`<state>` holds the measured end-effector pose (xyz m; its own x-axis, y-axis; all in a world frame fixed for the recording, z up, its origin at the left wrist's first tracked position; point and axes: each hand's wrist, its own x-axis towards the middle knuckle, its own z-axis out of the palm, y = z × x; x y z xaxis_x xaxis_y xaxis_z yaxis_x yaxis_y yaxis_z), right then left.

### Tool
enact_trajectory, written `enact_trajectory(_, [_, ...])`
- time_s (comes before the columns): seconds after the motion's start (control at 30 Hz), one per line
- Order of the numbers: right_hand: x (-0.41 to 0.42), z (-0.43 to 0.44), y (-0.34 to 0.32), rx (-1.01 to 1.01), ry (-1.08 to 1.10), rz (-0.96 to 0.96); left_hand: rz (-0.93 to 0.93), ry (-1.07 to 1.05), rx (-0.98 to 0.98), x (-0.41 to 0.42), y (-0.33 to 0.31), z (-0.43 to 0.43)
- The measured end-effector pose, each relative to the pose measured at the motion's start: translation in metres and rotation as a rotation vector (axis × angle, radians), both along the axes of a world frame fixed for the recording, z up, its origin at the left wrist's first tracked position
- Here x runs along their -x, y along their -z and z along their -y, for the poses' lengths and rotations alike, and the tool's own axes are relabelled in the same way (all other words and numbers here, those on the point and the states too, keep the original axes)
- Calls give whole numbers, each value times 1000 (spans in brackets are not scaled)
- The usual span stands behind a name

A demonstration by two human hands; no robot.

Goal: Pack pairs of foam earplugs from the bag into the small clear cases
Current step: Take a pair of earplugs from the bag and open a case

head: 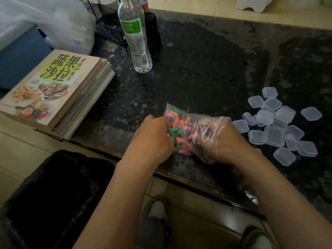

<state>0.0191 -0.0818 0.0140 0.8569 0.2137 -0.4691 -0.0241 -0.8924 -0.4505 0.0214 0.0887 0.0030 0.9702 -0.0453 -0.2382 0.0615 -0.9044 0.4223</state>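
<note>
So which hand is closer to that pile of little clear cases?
Right. The right hand, holding the bag, sits just beside the cases; the left hand is beyond the bag, at the earplugs.

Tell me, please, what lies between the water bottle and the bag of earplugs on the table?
Nothing stands there: in the head view, only bare dark tabletop lies between the water bottle and the bag of earplugs.

The fingertips of the left hand [152,139] are buried among the foam earplugs [177,133] at the mouth of the bag [181,112], so what they hold cannot be told. Crinkled bag film veils the right hand [219,139], which grips it. That wrist hides most of one clear case [258,151]. The water bottle [133,33] is cut off at the top.
</note>
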Motion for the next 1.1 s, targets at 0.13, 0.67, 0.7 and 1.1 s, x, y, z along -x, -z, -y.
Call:
enact_trajectory(0.13, [8,7,10,-311,96,-67,5,4,-4,0,-1,2])
enact_trajectory(0.67, [9,15,22,-153,-61,86,-28,8,-13,1,-5,4])
enact_trajectory(0.7, [10,15,21,-164,-68,84,-30,6,-16,1,-5,4])
enact_trajectory(1.1, [10,16,21,-219,-28,51,-48,23,-32,0,-7,6])
